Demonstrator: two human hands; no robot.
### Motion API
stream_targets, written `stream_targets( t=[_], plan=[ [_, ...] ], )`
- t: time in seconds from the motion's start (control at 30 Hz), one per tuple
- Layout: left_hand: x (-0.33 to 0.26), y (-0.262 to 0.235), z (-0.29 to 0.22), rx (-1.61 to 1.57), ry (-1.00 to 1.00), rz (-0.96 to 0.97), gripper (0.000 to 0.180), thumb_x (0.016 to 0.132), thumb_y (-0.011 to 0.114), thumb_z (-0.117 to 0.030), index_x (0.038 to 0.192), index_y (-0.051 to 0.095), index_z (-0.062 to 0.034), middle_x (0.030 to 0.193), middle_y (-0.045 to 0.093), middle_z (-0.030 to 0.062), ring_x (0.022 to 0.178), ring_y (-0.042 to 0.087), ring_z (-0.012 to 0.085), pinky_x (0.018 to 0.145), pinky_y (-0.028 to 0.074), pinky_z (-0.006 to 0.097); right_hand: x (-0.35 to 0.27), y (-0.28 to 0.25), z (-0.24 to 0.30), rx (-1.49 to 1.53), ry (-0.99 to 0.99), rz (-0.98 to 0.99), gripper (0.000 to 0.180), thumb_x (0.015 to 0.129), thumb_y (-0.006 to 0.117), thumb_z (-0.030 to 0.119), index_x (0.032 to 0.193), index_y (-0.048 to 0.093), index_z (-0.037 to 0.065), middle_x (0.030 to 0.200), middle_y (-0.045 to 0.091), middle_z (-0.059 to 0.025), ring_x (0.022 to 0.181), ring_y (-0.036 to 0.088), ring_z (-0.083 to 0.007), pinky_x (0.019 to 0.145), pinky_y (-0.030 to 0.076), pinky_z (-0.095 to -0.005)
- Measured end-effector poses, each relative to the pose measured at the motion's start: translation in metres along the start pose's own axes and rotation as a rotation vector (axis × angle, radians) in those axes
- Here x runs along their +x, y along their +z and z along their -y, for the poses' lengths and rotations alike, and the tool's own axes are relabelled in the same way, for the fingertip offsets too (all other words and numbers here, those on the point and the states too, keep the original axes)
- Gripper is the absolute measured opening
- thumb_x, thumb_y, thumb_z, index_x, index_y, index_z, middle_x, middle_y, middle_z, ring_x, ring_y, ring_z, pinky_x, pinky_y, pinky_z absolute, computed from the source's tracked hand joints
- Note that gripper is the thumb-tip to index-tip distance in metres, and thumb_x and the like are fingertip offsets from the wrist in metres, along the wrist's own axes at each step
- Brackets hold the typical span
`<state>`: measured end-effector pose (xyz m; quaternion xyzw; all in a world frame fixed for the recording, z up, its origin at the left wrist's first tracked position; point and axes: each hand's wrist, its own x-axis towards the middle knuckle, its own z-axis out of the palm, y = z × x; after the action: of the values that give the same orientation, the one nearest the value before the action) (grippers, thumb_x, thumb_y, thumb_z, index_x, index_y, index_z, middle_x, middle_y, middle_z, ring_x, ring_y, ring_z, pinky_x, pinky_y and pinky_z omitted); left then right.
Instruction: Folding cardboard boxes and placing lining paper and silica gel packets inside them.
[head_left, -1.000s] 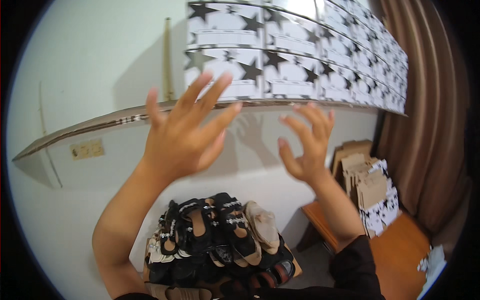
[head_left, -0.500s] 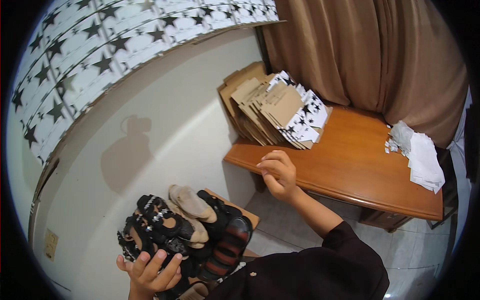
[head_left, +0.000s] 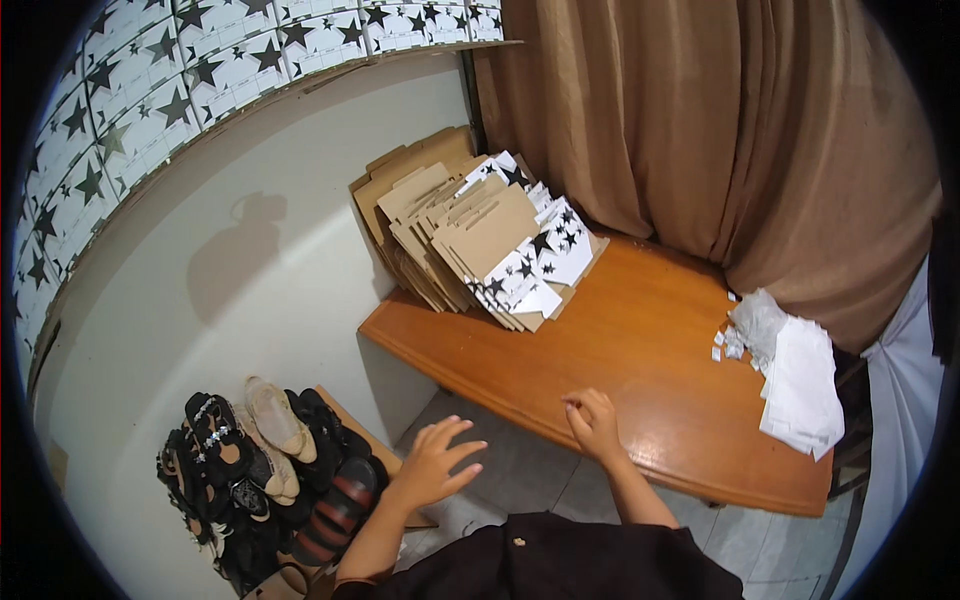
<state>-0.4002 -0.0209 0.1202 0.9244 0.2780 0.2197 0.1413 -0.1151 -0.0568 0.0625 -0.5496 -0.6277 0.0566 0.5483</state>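
Observation:
My left hand (head_left: 436, 464) hovers in the air between the shoes and the table's front edge, fingers spread and nothing in it. Over the near edge of the brown wooden table (head_left: 640, 345) is my right hand (head_left: 594, 424), its fingers curled in toward the thumb. Whether anything small sits in that curl, I cannot make out. Flattened cardboard boxes (head_left: 490, 235), some white with black stars, lean in a stack at the table's far left, apart from both hands. To the left of my left hand stand several pairs of shoes (head_left: 280, 415), black, beige and dark red.
White papers (head_left: 803, 388) lie at the table's right end beside a crumpled clear plastic bag (head_left: 760, 325) and small white pieces (head_left: 733, 345). A brown curtain (head_left: 620, 110) hangs behind the table. Star-patterned boxes (head_left: 205, 65) line a shelf along the left wall.
My view has turned to the right. My left hand has come away from beside the shoes toward the table. My right hand now appears lower, over the table's near edge.

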Motion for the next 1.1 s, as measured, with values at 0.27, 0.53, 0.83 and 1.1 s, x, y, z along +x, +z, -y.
stream_targets(
  t=[0.27,0.53,0.83,1.1],
  plan=[
    [0.114,0.095,0.077,-0.134,-0.247,-0.056,0.035,0.084,0.059,-0.035,0.111,0.062,-0.0124,0.119,0.056,0.0108,0.115,0.049,0.0256,0.098,0.034,0.04,-0.002,0.005,-0.071,-0.023,0.299,0.04,0.015,0.076,0.06,0.011,0.091,0.063,0.006,0.091,0.06,-0.0108,0.079,0.059,-0.025,0.075,0.043,-0.0355],
    [0.235,0.174,0.203,-0.921,-0.633,-0.093,0.06,0.085,0.058,-0.033,0.134,0.039,-0.0055,0.116,0.057,0.0086,0.104,0.055,0.0208,0.088,0.042,0.036,0.066,0.043,-0.13,-0.182,0.317,0.084,0.027,0.078,0.06,0.015,0.104,0.06,0.01,0.106,0.054,-0.0137,0.087,0.058,-0.0273,0.078,0.044,-0.0383],
    [0.294,0.228,0.265,-1.231,-0.902,-0.216,0.041,0.081,0.058,-0.021,0.117,0.049,-0.0033,0.102,0.057,0.0028,0.093,0.052,0.0127,0.072,0.04,0.031,0.082,0.073,-0.174,-0.144,0.378,0.139,0.029,0.08,0.061,0.013,0.109,0.059,0.007,0.104,0.053,-0.0139,0.083,0.057,-0.0232,0.067,0.048,-0.0321],
    [0.299,0.266,0.275,-1.334,-1.096,-0.473,0.044,0.08,0.062,-0.008,0.119,0.045,0.0035,0.106,0.056,0.0108,0.101,0.052,0.0166,0.084,0.041,0.026,0.082,0.074,-0.186,-0.065,0.557,0.162,0.028,0.081,0.059,0.015,0.108,0.059,0.007,0.101,0.054,-0.0139,0.081,0.059,-0.0244,0.071,0.05,-0.0321]
  ],
)
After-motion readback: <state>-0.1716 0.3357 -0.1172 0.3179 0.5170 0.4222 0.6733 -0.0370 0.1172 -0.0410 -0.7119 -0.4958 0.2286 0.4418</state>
